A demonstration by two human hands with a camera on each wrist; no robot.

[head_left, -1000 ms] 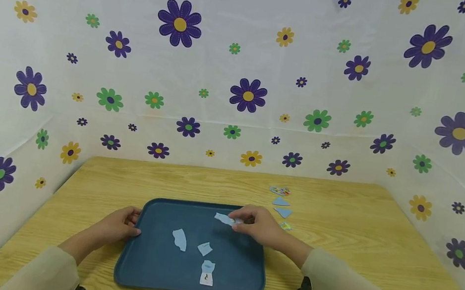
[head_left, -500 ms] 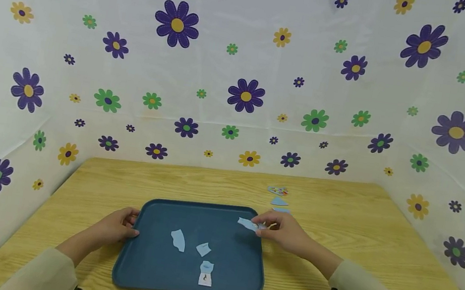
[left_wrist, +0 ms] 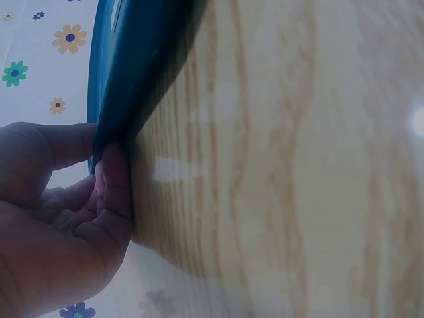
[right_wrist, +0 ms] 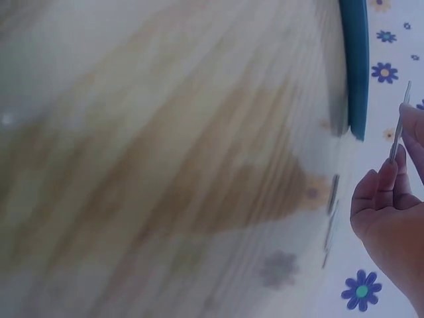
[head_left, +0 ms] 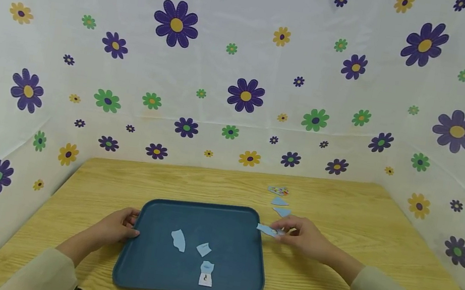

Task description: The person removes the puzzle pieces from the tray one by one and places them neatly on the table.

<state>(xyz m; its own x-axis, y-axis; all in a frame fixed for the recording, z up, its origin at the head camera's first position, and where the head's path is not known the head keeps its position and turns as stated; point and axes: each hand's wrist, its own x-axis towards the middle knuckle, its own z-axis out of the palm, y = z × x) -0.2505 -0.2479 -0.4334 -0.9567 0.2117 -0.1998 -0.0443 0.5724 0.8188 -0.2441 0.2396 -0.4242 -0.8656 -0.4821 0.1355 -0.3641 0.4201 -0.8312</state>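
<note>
My left hand point(head_left: 116, 226) grips the left rim of the dark blue tray point(head_left: 150, 270), thumb on top and fingers curled beneath, as the left wrist view also shows. My right hand point(head_left: 308, 239) pinches a thin light-blue puzzle piece point(head_left: 264, 229) between thumb and fingers, just over the tray's right rim. Seen edge-on in the right wrist view, this piece point(right_wrist: 408, 91) is a stiff, narrow strip. On the tray lie a curved light-blue piece point(head_left: 178, 240), a small squarish one point(head_left: 204, 249), and a blue-and-white part point(head_left: 205, 277) near the front.
Beyond the tray's back right corner, a multicoloured piece point(head_left: 278, 191) and two light-blue pieces point(head_left: 279, 201) lie in a row on the wooden table point(head_left: 362, 214). A white flower-printed cloth point(head_left: 209, 61) encloses the back and both sides.
My right hand has carried the pinched puzzle piece rightward, from above the tray to its right rim. It now covers the green-yellow piece lying there. The left hand stays on the tray.
</note>
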